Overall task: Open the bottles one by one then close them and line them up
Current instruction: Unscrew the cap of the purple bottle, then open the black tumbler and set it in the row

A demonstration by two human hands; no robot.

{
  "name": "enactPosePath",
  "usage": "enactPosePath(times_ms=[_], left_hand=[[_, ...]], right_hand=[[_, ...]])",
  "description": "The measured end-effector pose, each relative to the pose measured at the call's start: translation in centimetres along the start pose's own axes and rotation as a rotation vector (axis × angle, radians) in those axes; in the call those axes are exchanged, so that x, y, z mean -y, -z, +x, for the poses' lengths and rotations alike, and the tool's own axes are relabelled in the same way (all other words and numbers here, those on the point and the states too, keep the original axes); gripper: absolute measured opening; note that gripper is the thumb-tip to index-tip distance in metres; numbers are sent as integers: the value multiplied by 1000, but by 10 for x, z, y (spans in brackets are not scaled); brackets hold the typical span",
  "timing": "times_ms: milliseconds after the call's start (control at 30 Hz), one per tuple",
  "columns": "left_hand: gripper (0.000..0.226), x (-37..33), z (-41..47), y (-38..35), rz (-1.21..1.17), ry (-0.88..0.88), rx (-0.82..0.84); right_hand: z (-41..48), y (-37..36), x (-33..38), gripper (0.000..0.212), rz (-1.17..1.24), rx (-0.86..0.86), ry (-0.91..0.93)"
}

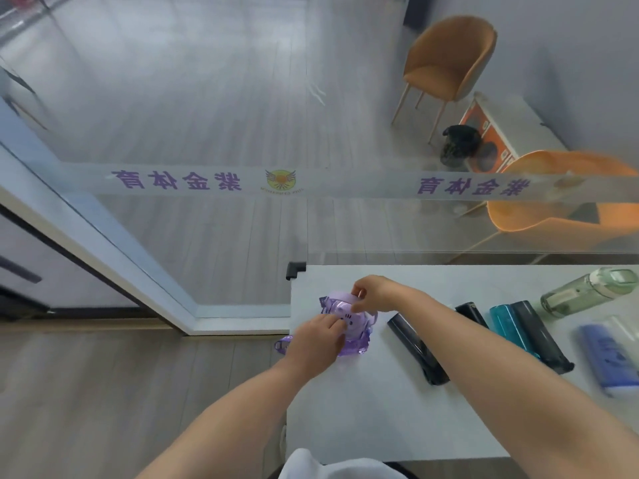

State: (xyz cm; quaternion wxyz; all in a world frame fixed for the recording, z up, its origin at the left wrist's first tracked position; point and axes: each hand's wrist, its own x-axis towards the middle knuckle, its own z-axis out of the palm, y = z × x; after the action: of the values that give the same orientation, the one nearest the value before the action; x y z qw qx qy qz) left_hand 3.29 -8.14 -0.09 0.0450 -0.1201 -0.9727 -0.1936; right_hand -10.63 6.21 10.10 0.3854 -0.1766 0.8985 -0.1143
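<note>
Left hand (316,344) clamps purple bottle (349,326) near table's (380,409) far-left corner; right hand (371,293) pinches its lid (340,299). Five other bottles lie flat along far-right edge: black (416,347), teal (511,328), dark (539,337), green (584,292), blue (607,357). Judged early: none lined up.

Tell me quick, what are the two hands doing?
Left hand: closed around the purple bottle, steadying it on the table.
Right hand: fingers pinched on the bottle's lid.
</note>
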Motion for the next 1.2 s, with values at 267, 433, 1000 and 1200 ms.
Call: enactPosePath(times_ms=[267, 433, 1000, 1200], left_hand=[[19, -71, 14, -34, 72, -129, -31], [14, -143, 24, -77, 63, 76, 111], [49, -229, 53, -199, -538, 940, 187], [41, -205, 45, -182, -620, 904, 124]], right_hand=[[-26, 7, -118, 28, 101, -121, -63], [-50, -30, -213, 24, 87, -96, -15], [-20, -125, -286, 90, -251, 18, 130], [-22, -115, -281, 86, 75, 58, 133]])
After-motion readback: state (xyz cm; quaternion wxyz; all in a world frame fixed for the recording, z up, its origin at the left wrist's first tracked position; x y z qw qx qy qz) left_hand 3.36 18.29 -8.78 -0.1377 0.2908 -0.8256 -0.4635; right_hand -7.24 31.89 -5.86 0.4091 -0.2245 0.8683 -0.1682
